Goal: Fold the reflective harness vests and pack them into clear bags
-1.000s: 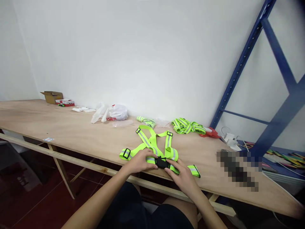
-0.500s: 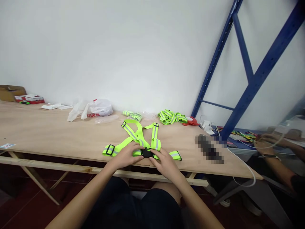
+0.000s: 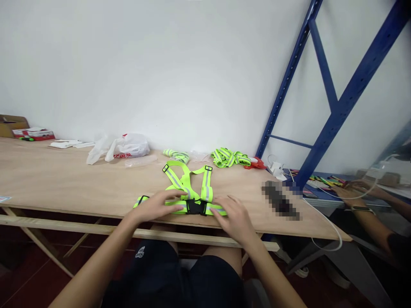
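Observation:
A neon-yellow reflective harness (image 3: 207, 187) with grey stripes lies spread on the table in front of me. Its black buckle (image 3: 196, 207) sits at the middle of the waist strap, near the table's front edge, and looks fastened. To the left of the buckle, my left hand (image 3: 156, 206) rests over the strap with fingers and thumb apart. On the other side, my right hand (image 3: 236, 217) touches the strap's right part, its fingers spread. Both hands are off the buckle. The strap's right end is hidden under my right hand.
Behind the harness lie a bundled reflective harness (image 3: 226, 157), a packaged one (image 3: 176, 155) and a white plastic bag (image 3: 133, 145). A blurred-out dark object (image 3: 281, 201) lies to the right. Beyond the blue rack post (image 3: 337, 107), another person's hands (image 3: 349, 190) are over a second table.
My hands have moved apart, off the black buckle and outward along the waist strap. The strap now lies straighter, and the buckle is in plain view.

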Demonstrator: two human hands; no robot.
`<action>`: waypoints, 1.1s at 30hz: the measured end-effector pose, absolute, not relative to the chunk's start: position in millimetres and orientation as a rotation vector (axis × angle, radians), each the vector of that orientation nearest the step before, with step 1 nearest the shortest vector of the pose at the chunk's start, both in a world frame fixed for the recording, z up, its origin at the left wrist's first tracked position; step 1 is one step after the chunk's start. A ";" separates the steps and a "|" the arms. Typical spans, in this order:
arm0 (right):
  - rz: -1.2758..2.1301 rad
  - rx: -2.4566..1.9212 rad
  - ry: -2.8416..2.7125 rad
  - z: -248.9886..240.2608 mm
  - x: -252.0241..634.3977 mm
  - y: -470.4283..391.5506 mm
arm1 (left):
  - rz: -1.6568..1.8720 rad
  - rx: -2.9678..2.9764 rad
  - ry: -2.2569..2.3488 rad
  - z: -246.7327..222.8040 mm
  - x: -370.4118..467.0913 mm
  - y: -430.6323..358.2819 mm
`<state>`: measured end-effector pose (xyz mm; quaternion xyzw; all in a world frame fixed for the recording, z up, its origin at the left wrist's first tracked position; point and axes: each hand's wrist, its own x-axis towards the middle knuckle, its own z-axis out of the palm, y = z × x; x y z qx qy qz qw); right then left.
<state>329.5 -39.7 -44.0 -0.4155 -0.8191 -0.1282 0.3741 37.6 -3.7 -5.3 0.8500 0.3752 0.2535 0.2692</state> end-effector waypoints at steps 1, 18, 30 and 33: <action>-0.314 -1.048 -2.059 -37.2 339.6 -42.0 | 0.686 2.282 1.055 4.8 26.8 -7.2; 0.572 -1.446 -2.077 -36.5 419.2 -33.3 | 0.389 2.099 1.300 -1.8 -78.0 12.2; 0.641 -1.342 -1.812 -40.9 425.6 -26.9 | 0.487 2.064 1.197 -2.3 -74.1 14.4; 0.689 -1.247 -1.680 -43.7 422.4 -25.0 | 0.494 2.075 1.211 -0.8 -70.1 14.1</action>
